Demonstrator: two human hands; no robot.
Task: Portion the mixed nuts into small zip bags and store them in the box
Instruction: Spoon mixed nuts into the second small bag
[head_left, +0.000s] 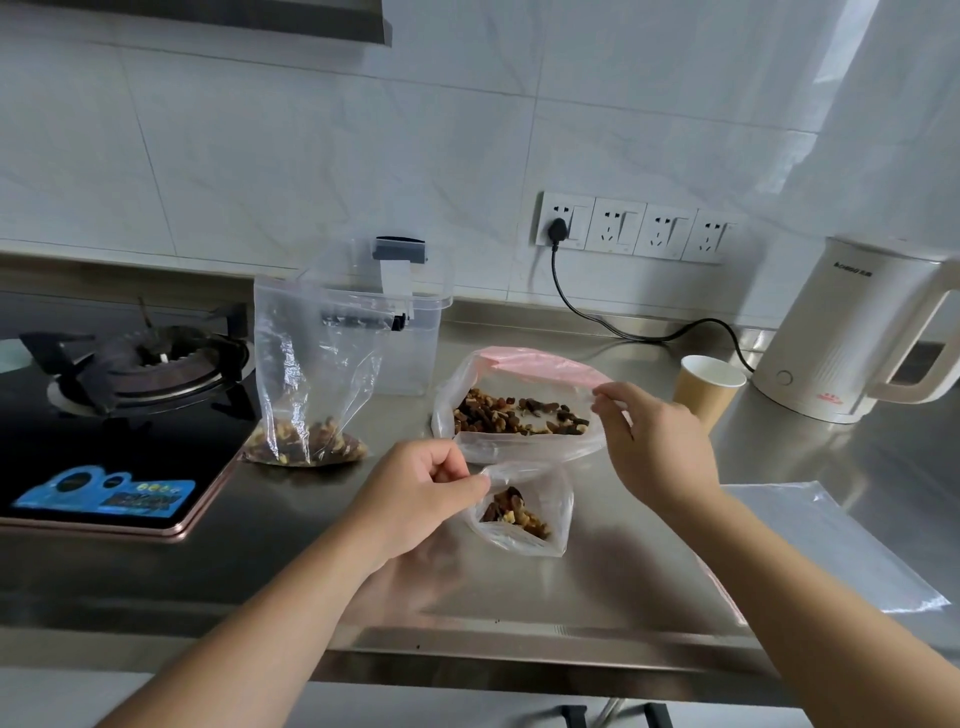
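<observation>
- Left hand (415, 483) pinches the small bag (524, 514) mouth near the surface's front edge; a slipped pinch could spill its nuts
- Right hand (644, 441) pinches the big bag (519, 410) rim behind it; tugging could tip it
- Box (379, 322) waits at the back

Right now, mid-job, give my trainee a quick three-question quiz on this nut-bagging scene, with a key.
1. True or false: the clear box already has a filled bag inside it.
2. Which hand pinches the rim of the small zip bag? A) left hand B) right hand C) neither
3. Fill in: the filled bag standing upright sits between the box and the ____.

Key
1. False: the box looks empty, and the filled bag stands in front of it on the counter.
2. A; the right hand pinches the big bag of nuts.
3. Gas stove.
</observation>
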